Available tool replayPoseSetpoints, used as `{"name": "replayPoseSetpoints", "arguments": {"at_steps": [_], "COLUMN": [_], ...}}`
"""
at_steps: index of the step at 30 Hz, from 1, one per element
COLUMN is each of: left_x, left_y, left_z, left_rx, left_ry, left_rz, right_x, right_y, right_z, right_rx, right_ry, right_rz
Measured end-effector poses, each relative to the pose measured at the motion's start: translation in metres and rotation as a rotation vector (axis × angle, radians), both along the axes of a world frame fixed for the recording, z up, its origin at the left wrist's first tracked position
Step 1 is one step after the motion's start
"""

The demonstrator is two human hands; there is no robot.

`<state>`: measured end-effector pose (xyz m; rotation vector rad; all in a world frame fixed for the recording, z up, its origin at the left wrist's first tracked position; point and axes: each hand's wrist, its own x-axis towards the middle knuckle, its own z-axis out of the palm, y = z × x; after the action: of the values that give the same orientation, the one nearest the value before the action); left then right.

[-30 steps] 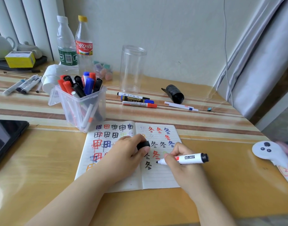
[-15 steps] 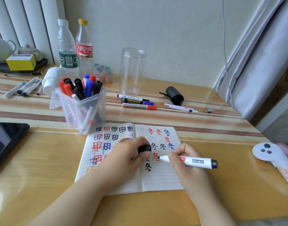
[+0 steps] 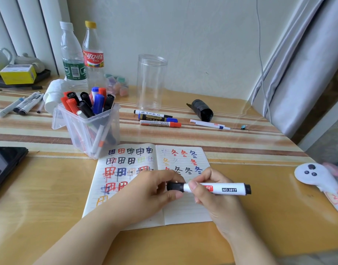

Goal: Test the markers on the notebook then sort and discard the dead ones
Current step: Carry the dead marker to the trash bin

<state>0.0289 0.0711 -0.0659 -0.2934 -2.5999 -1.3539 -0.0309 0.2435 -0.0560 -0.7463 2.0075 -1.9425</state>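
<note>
Over the notebook (image 3: 126, 188), the left hand (image 3: 145, 196) pinches the black cap (image 3: 174, 187) onto the marker (image 3: 217, 188) that the right hand (image 3: 212, 197) grips level, probably recapping it for sorting

Scene evenly lit by soft daylight; brightness moderate. Broad glare seen on glossy table (image 3: 279, 217), strongest at near left corner. Only faint, soft shadows cast under hands. Wide-angle bending noted at edges: blinds (image 3: 21, 25) and curtain (image 3: 307, 64) lean. Centre rendered sharp; far right edge smeared, white controller (image 3: 315, 178) slightly blurred.
</note>
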Motion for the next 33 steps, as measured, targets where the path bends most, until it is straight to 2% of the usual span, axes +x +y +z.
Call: {"name": "replayPoseSetpoints", "arguments": {"at_steps": [4,11,15,19,21,29,33], "left_x": [0.002,0.006,0.007,0.011,0.013,0.007,0.006], "left_y": [0.001,0.006,0.007,0.011,0.011,0.008,0.003], "left_z": [0.002,0.007,0.006,0.01,0.011,0.001,0.018], "left_rx": [0.111,0.074,0.14,0.391,0.432,0.347,0.29], "left_ry": [-0.04,0.001,-0.001,-0.136,-0.151,-0.048,0.055], "left_rz": [0.012,0.055,0.029,-0.086,-0.115,-0.033,0.051], "right_x": [0.002,0.003,0.004,0.007,0.008,0.005,0.003], "right_y": [-0.001,-0.002,0.001,0.002,0.002,-0.012,-0.026], "right_z": [0.001,0.001,0.002,0.008,0.01,0.006,0.017], "right_rx": [-0.039,-0.015,-0.008,-0.006,0.003,-0.051,-0.117], "right_ry": [-0.076,-0.128,-0.124,-0.054,-0.022,-0.058,-0.082], "right_rz": [0.032,0.05,0.071,0.09,0.096,0.046,0.066]}}
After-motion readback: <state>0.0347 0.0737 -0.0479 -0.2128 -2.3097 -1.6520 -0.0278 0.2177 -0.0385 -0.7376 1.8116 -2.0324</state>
